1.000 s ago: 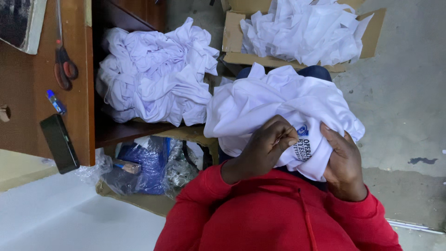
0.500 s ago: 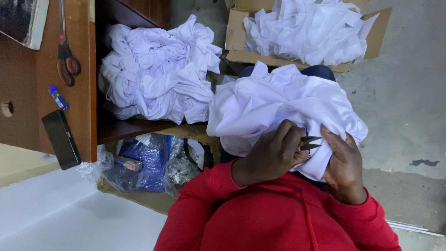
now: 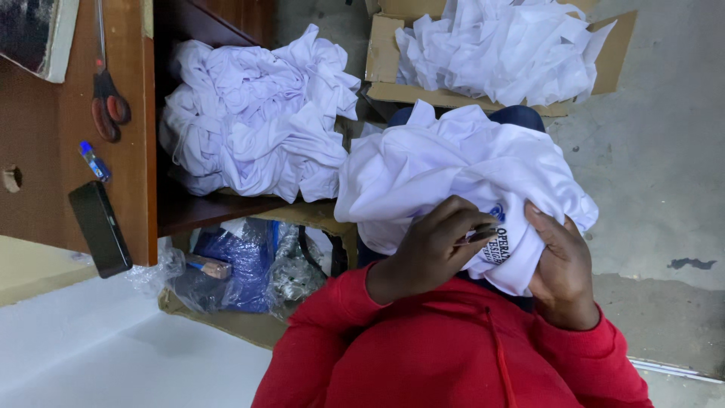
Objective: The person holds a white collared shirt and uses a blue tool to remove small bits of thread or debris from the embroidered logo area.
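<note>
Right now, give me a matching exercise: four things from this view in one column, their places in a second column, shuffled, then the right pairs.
Things:
1. scissors
2. phone
3. pen
4. garment

Places:
A. on the lap, under the left hand and right hand
B. lowest on the wooden desk, near its edge
C. on the desk, between the other two desk items
D. highest on the desk, red handles

Pairs: 1-D, 2-B, 3-C, 4-A
</note>
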